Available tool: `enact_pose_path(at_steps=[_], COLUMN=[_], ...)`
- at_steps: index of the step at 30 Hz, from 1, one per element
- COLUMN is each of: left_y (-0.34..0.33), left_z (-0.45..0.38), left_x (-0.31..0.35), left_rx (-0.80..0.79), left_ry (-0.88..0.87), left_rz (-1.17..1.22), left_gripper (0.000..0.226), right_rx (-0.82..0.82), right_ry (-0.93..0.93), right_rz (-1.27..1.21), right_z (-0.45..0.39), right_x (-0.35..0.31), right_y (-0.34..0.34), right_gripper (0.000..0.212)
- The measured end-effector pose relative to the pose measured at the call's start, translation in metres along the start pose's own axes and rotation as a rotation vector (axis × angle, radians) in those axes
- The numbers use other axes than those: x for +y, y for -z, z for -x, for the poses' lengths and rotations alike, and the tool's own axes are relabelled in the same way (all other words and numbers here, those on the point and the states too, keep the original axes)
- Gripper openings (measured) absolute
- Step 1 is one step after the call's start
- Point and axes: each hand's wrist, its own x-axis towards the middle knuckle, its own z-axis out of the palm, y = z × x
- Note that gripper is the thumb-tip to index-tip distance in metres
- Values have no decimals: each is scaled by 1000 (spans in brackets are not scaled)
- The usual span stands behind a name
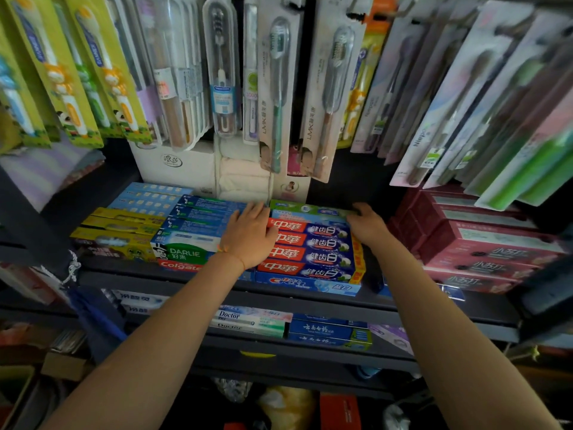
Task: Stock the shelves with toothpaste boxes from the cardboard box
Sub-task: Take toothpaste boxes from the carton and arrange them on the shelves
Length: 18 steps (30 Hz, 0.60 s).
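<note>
A stack of red-and-blue toothpaste boxes lies on the dark shelf, on top of a blue Crest box. A green-and-blue box lies at the back of the stack. My left hand presses against the left ends of the red-and-blue boxes, fingers fairly straight. My right hand grips the right end of the stack near the green-and-blue box, fingers curled over its edge. The cardboard box is out of view.
Darlie and Colgate boxes sit left of my left hand, yellow boxes further left. Dark red boxes fill the right side. Toothbrush packs hang low above the shelf. Lower shelves hold more toothpaste.
</note>
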Motion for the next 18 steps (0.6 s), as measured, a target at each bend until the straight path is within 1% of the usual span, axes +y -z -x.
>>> enact_pose_path(at_steps=[5,13,18], left_y=[-2,-2,-3], left_z=[1,2,4], left_x=[3,4,4], left_rx=[-32,-24,-3], left_ry=[23,28,20], left_rz=[-45,-68,-45], left_gripper=[59,59,56], right_rx=[-13,45,8], right_ry=[-20,45,69], right_rz=[61,213,271], right_z=[7,12,15], right_x=[-7,-15,-17], right_y=[-7,-9,-5], right_gripper=[56,52,52])
